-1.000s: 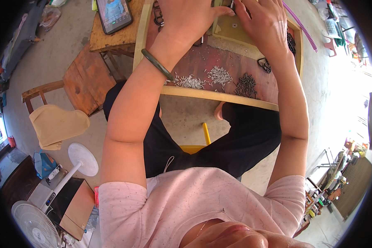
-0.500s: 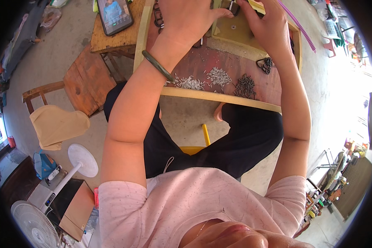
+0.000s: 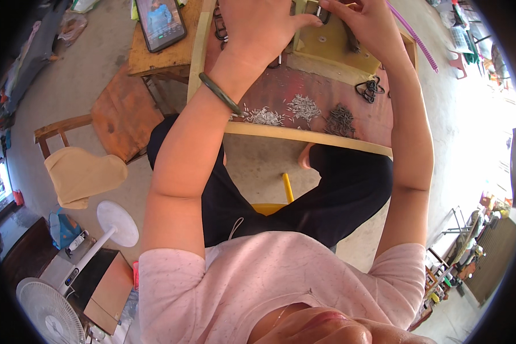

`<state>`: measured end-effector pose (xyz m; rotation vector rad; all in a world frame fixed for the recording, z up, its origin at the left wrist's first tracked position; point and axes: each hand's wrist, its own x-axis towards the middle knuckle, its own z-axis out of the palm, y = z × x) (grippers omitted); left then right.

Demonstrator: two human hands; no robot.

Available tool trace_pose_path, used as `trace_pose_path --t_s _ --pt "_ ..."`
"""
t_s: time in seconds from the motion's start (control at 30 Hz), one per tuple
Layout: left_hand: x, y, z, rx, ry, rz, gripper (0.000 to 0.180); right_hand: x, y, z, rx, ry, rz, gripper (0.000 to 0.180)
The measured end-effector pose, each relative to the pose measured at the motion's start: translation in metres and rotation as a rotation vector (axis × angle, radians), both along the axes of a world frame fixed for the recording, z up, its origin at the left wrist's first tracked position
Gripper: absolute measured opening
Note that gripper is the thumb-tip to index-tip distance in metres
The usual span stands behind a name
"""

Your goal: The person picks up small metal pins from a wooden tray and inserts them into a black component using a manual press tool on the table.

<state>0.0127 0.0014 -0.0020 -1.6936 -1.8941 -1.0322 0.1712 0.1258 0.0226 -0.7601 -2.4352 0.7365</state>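
Observation:
At the top edge, my right hand (image 3: 368, 22) pinches a small black metal buckle (image 3: 325, 16) with a silvery bit in it. My left hand (image 3: 259, 22) is beside it, thumb stretched toward the buckle; the top edge cuts off its other fingers. Both hands are over a yellowish block (image 3: 350, 60) on a reddish wooden tray (image 3: 304, 74). Short silvery pins lie in one pile (image 3: 265, 116) and another pile (image 3: 304, 107). To their right is a heap of dark small metal pieces (image 3: 340, 121). Black wire loops (image 3: 370, 90) lie near my right wrist.
A phone (image 3: 159, 23) rests on a wooden table (image 3: 155, 59) at the left. Further down are a wooden chair (image 3: 123, 114) with a tan cloth (image 3: 86, 175) and a white fan (image 3: 50, 312). A purple coiled tube (image 3: 415, 37) hangs right of the tray, whose raised rim (image 3: 304, 136) is above my knees.
My right hand has shifted slightly up and left, and more of the yellowish block shows below it. My left hand has stayed nearly in place. The whole view has moved a little.

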Motion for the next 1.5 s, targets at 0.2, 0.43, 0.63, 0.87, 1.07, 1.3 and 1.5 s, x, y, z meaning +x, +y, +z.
trace_pose_path --t_s 0.2,0.43,0.63,0.87,1.07,1.3,1.5 --pt "0.0 -0.001 0.003 -0.011 0.005 0.01 0.061 -0.002 -0.024 0.001 0.036 0.022 -0.087 0.027" --pt "-0.005 0.001 0.004 -0.09 0.043 0.062 0.063 -0.004 -0.028 -0.005 0.112 0.017 -0.178 0.033" --pt "-0.001 0.001 0.01 -0.093 0.067 0.07 0.064 -0.006 -0.031 -0.006 0.192 0.066 -0.187 0.026" --pt "0.002 -0.002 0.005 -0.168 0.065 0.074 0.069 -0.002 -0.024 -0.003 -0.03 0.006 -0.163 0.033" --pt "0.002 -0.006 0.006 0.003 0.18 0.036 0.096 -0.002 -0.046 0.028 0.217 0.352 -0.209 0.02" --pt "0.002 -0.004 -0.007 -0.042 -0.056 -0.023 0.081 0.006 -0.043 0.001 0.246 -0.039 -0.274 0.016" --pt "-0.003 -0.015 0.017 -0.224 -0.321 -0.29 0.024 0.025 -0.06 -0.01 -0.304 0.171 -0.131 0.019"
